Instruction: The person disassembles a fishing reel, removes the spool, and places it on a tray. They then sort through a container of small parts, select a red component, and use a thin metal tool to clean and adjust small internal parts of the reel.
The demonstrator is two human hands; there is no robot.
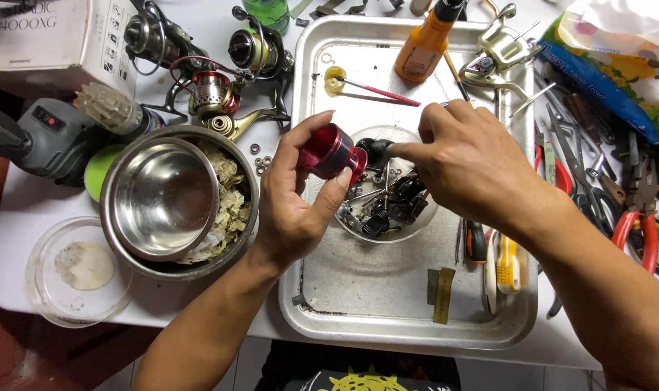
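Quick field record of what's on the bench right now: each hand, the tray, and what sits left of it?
left hand: holds a red spool over the tray
right hand: fingertips on a small black part beside the spool
metal tray: clear dish of small parts, orange bottle, thin brush
left of tray: steel bowls, fishing reels
right of tray: pliers

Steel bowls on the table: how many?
2: a small steel bowl nested inside a larger steel bowl, left of the metal tray. Others may be hidden.

two hands (293,195) (467,163), two steel bowls (163,199) (239,239), one metal tray (387,318), one orange bottle (422,47).
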